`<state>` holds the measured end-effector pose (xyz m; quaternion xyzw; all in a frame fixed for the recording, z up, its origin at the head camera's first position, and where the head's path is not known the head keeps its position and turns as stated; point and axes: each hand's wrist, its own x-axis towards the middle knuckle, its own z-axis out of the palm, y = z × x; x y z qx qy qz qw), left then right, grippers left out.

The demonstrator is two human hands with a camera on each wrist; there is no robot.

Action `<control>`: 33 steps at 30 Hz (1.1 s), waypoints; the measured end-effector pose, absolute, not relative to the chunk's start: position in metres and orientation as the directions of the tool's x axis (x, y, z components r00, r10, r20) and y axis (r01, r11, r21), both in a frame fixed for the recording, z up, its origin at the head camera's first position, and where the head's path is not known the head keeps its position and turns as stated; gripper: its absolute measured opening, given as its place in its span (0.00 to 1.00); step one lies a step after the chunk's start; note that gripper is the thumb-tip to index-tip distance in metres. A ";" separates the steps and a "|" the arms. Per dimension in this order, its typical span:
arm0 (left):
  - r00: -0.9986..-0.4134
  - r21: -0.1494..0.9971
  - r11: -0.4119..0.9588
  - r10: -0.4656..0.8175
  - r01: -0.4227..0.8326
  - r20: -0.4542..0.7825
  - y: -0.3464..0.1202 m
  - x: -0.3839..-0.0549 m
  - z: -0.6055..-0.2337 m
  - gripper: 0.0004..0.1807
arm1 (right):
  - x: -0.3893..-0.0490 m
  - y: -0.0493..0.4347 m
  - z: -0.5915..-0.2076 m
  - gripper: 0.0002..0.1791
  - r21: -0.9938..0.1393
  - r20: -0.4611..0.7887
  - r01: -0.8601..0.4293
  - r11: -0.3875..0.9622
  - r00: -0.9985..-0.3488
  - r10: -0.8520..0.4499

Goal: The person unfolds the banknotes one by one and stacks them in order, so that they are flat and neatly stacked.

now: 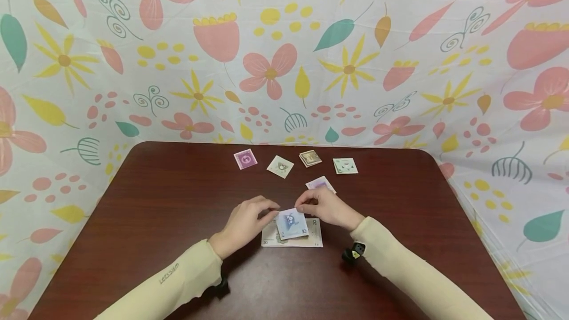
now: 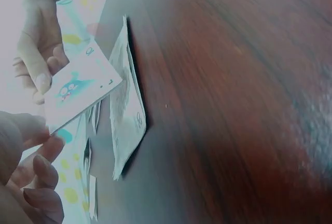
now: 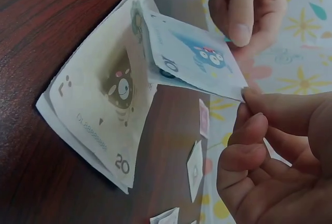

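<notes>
A folded blue play banknote (image 1: 292, 223) marked 10 is held up by its far corners between my two hands. My left hand (image 1: 249, 216) pinches the far left corner with thumb and fingers. At the far right corner, my right hand (image 1: 328, 207) pinches it between thumb and forefinger; the right wrist view shows this blue note (image 3: 197, 55) tilted, its near edge down by the note below. That lower one is a larger beige banknote (image 1: 314, 236) marked 20, folded in layers and lying on the table, partly covered from above.
Along the table's back lie small folded notes: purple (image 1: 246, 159), pale grey-green (image 1: 280, 167), brown (image 1: 309, 158) and green (image 1: 345, 166). A light purple note (image 1: 321, 183) lies just beyond my right hand. Behind the dark wooden table (image 1: 178, 186) hangs a flowered cloth (image 1: 271, 73).
</notes>
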<state>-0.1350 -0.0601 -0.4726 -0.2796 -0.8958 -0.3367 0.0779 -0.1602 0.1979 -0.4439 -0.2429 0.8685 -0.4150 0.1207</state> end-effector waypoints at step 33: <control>-0.902 0.865 0.355 0.373 0.355 0.217 -0.058 -0.132 -0.486 0.03 | -0.156 0.197 -0.441 0.03 -0.705 0.116 -0.373 0.603 -0.900 -0.420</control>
